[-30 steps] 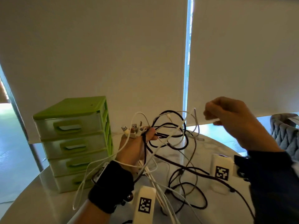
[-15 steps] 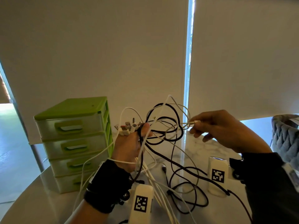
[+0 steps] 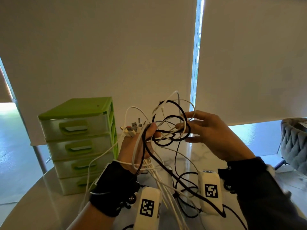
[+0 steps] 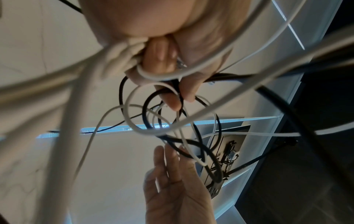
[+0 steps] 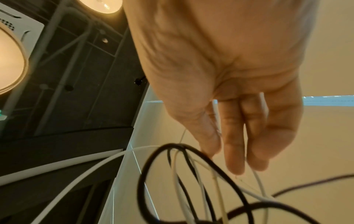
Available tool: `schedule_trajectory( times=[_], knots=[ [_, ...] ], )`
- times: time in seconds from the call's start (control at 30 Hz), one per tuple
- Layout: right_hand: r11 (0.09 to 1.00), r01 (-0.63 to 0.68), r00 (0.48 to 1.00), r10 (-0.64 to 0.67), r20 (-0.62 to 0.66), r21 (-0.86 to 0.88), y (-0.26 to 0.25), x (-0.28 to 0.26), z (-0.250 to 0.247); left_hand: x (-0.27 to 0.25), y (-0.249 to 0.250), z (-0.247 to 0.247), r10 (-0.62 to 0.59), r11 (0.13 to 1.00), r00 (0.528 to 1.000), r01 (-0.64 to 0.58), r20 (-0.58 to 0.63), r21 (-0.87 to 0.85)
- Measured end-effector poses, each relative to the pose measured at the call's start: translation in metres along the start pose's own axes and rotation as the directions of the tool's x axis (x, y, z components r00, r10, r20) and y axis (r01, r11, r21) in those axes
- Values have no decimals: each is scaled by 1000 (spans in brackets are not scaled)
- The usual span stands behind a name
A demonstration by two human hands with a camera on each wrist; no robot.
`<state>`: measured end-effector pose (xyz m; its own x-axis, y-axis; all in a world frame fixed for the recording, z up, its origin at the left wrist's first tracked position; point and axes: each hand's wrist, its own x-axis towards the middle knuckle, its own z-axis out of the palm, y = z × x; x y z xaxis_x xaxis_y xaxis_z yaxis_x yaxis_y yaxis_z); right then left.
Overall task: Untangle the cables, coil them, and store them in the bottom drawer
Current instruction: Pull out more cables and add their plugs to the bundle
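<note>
your left grip (image 3: 139, 143) clamps the plugs (image 3: 132, 128); right grip (image 3: 204, 130) released among the loops (image 3: 171, 128). pull hard and the knot tightens.

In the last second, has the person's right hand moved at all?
Yes. The right hand has dropped lower and come leftward, away from the grey woven chair, into the tangled black and white cables gripped by the left hand.
</note>
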<state>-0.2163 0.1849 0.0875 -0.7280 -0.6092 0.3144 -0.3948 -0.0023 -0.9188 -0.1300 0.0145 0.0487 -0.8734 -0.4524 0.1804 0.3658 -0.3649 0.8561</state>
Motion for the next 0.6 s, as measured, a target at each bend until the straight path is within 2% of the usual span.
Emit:
schedule_trajectory(
  times=[0.1, 0.17, 0.23, 0.33, 0.5, 0.6],
  knots=[
    [990, -2, 993, -15, 119, 142, -1, -2, 1, -1, 2, 0, -18, 997, 999, 16, -33, -71],
    [996, 32, 989, -43, 139, 82, -1, -4, 3, -1, 3, 1, -28, 994, 998, 22, -51, -108],
    [997, 74, 994, -72, 76, -17, -2, -5, 8, -2, 3, 1, -48, 992, 998, 44, -34, -121],
    [992, 118, 993, -119, -15, -50, -2, -4, 15, -2, 3, 1, -65, 992, 998, 65, 3, -112],
    [989, 121, 988, -112, 103, -81, -1, -5, 6, 1, 0, -2, -57, 992, 998, 58, 12, -111],
    [981, 152, 977, -131, 170, -121, -1, -7, -1, 1, 2, -3, -55, 998, 998, 56, 39, -28]
  ],
)
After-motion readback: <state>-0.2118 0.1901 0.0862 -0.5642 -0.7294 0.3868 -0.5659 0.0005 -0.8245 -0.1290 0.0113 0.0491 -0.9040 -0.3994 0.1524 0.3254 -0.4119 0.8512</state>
